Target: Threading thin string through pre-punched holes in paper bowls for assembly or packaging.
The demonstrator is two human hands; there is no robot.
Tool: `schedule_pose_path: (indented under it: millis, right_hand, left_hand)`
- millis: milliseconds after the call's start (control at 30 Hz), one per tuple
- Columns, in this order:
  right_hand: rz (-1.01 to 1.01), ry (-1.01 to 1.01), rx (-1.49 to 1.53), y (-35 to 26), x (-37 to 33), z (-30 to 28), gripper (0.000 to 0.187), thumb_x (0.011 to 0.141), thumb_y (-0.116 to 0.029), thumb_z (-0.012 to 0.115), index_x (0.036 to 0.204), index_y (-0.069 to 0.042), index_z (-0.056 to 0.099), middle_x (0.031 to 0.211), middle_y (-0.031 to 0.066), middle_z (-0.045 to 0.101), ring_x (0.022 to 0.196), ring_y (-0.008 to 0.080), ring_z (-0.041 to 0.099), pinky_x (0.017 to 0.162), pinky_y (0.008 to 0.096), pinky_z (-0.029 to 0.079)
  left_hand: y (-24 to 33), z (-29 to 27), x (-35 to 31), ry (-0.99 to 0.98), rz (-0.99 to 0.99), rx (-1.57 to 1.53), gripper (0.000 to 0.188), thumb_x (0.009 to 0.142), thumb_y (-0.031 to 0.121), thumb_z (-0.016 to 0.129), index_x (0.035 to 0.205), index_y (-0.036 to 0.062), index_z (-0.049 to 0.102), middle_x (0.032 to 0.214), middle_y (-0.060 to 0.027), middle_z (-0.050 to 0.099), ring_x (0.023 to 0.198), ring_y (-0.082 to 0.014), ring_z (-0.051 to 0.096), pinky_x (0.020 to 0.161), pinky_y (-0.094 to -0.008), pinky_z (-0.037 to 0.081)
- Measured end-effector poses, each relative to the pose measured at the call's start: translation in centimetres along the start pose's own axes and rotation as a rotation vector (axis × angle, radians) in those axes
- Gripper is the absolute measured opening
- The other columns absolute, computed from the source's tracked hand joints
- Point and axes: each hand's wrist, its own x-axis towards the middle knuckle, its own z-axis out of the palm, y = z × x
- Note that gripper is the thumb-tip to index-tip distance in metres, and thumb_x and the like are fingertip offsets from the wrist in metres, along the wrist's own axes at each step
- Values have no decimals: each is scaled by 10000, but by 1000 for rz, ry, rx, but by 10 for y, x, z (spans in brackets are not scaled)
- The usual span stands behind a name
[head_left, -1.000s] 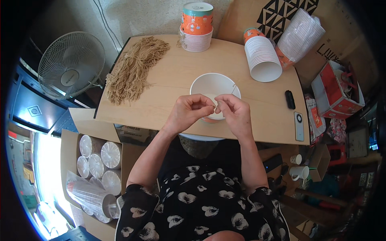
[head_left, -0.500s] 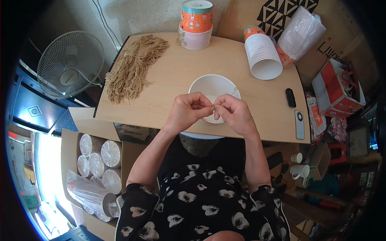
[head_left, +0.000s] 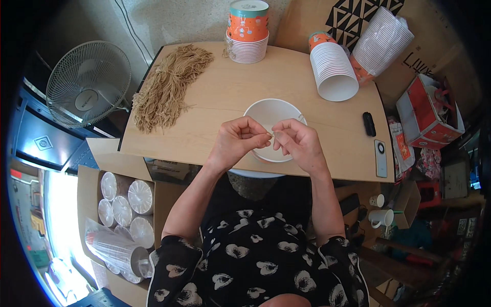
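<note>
Over a white paper bucket (head_left: pixel 263 109), my two hands meet fingertip to fingertip. My left hand (head_left: pixel 239 140) is closed, thumb and index finger pinching a tiny pale piece of string (head_left: pixel 271 137). From the other side, my right hand (head_left: pixel 300 143) pinches at the same spot, its fingers curled. Most of the string is hidden by the fingers. A short light strand shows at the bucket's right rim. The bucket stands upright near the table's front edge, its near side partly covered by my hands.
A bundle of tan strings (head_left: pixel 171 87) lies on the table (head_left: pixel 220 94) at left. Stacked paper buckets (head_left: pixel 247 43) stand at the back; other stacks (head_left: pixel 335 71) lean at right. A black object (head_left: pixel 369 124) and phone (head_left: pixel 380 158) lie near the right edge. A carton (head_left: pixel 84 204) holds wrapped stacks.
The bucket has shifted slightly toward me and to the right. My fingertips have moved a little but stay pinched together over it.
</note>
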Motion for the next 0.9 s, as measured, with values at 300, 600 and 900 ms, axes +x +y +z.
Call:
schedule_pose_path:
  millis: [300,600,900]
  right_hand:
    - [-19,27,-14,3,-1,6,82,1005,-58,600,1003,17,632,780,23,651,700,53,600,579,204,456]
    - [-25,35,41,2,-2,7,92,1006,-67,606,992,22,630,781,24,653,684,49,589,576,199,453]
    - [73,-37,69,-7,0,4,88,981,-46,628,1020,32,636,788,30,654,692,56,601,579,197,454]
  left_hand:
    - [14,1,-3,-43,-117,-48,158,889,10,751,1014,-36,665,919,-87,729,856,-134,718,787,-242,586]
    - [13,4,-4,-31,-108,-67,165,898,10,737,1039,-37,666,920,-86,728,863,-132,717,796,-236,583]
    - [9,-1,-3,-71,-78,9,103,880,-6,741,959,-11,675,869,-52,727,809,-102,707,747,-221,574]
